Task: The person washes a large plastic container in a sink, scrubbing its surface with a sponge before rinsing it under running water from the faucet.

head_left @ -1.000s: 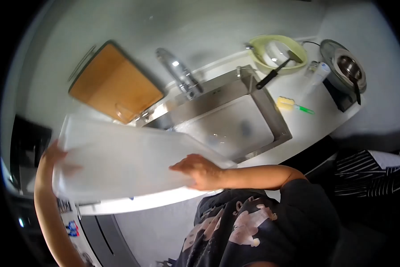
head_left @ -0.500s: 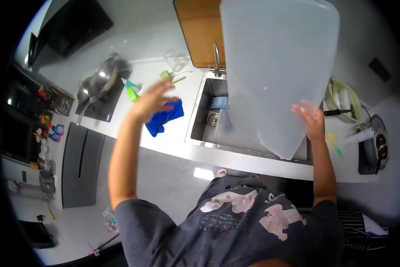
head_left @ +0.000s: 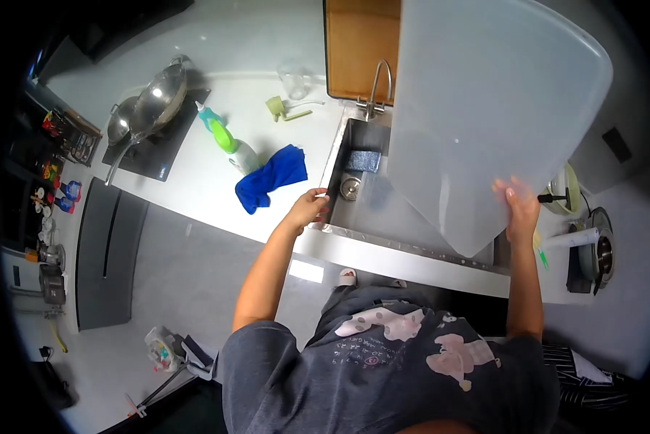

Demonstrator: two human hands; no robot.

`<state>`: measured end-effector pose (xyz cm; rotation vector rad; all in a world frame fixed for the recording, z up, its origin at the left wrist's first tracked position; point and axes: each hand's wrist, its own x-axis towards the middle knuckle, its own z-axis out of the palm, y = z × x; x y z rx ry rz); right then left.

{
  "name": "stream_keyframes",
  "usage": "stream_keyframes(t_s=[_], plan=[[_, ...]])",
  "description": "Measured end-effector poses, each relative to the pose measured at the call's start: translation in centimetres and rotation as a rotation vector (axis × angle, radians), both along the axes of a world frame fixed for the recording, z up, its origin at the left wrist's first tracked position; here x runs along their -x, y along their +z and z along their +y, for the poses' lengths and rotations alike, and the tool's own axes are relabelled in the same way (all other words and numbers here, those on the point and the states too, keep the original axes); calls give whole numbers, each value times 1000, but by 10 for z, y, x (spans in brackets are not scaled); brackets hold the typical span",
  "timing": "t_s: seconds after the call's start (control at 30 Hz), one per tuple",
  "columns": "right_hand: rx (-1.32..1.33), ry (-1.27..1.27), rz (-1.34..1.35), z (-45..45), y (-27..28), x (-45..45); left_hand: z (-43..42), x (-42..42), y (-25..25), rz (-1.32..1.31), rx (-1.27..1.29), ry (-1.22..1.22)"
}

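Note:
A large frosted, see-through plastic board point(head_left: 498, 101) with rounded corners stands tilted over the right part of the sink, its lowest corner down in the basin. My right hand point(head_left: 519, 210) grips its lower right edge. At the sink's left front rim, my left hand point(head_left: 310, 210) is empty, with loosely curled fingers apart. Left of that hand a crumpled blue cloth point(head_left: 273, 176) lies on the counter, beside a spray bottle with a green top point(head_left: 227, 141). A blue-grey sponge or folded cloth point(head_left: 364, 160) lies in the steel sink point(head_left: 343, 213) near the drain.
A curved faucet point(head_left: 375, 90) rises behind the sink, before a wooden board point(head_left: 359, 50). Green scoop-like tools point(head_left: 285, 110) and a clear jar point(head_left: 293, 79) stand at the back. Left is a wok point(head_left: 162, 94) on the cooktop; right, a green basin point(head_left: 567, 192) and stacked pans point(head_left: 601, 246).
My left hand has come down and right, from above the blue cloth to the sink's rim. My right hand keeps hold of the plastic board. The view has shifted.

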<state>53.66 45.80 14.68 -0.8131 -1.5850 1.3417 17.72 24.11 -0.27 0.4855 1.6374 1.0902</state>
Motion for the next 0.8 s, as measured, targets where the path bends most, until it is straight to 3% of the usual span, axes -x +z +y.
stream_keyframes(t_s=[0.4, 0.47, 0.8], plan=[[-26, -61, 130, -32, -16, 17, 34, 30, -8, 22, 10, -98], [45, -13, 74, -33, -3, 14, 50, 42, -1, 145, -204, -60], [-14, 80, 157, 8, 47, 43, 151, 67, 128, 279, -627, -196]])
